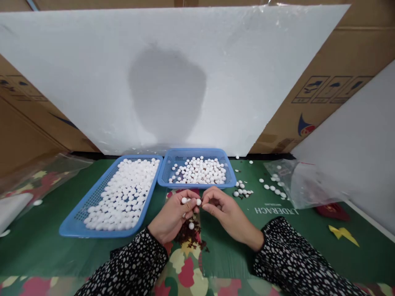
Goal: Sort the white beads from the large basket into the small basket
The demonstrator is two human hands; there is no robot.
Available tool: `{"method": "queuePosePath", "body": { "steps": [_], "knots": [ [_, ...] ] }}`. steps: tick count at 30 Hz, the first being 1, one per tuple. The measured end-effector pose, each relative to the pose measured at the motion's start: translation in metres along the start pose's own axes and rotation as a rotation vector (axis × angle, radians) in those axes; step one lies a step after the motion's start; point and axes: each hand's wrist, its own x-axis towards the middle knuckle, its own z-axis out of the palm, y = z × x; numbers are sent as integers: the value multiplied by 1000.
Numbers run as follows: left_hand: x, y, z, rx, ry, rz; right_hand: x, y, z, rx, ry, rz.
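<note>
Several small white balls (184, 200) are held in my left hand (173, 213), its fingers curled round them. My right hand (224, 211) is beside it, thumb and index finger pinched close to a white ball (198, 202) at the left fingertips; whether anything is between the right fingers is too small to tell. Below my hands a loose ball (191, 225) lies by a pile of dark brown bits (187, 235). Behind my hands stands a blue basket (197, 186) partly filled with white balls. A longer blue basket (72, 218) at the left holds many more.
Loose white balls (242, 191) lie right of the baskets. A clear plastic bag (314, 185), a dark red item (333, 211) and a yellow scrap (344, 234) are at the right. Another plastic bag (49, 181) lies left. A white board (234, 82) and cardboard (348, 53) stand behind.
</note>
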Motion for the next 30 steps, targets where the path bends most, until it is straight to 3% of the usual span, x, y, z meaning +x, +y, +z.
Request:
{"method": "queuePosePath", "body": {
  "steps": [12,21,26,30],
  "knots": [
    [-1,-3,7,18,96,55,-4,-5,10,-172,89,-40],
    [-4,-2,11,54,95,79,-5,-1,9,-130,112,10],
    [-4,2,11,-2,51,74,-2,-12,5,-289,-12,-201],
    [-2,9,10,-4,112,30,31,-16,-15,-455,25,-276]
  ]
}}
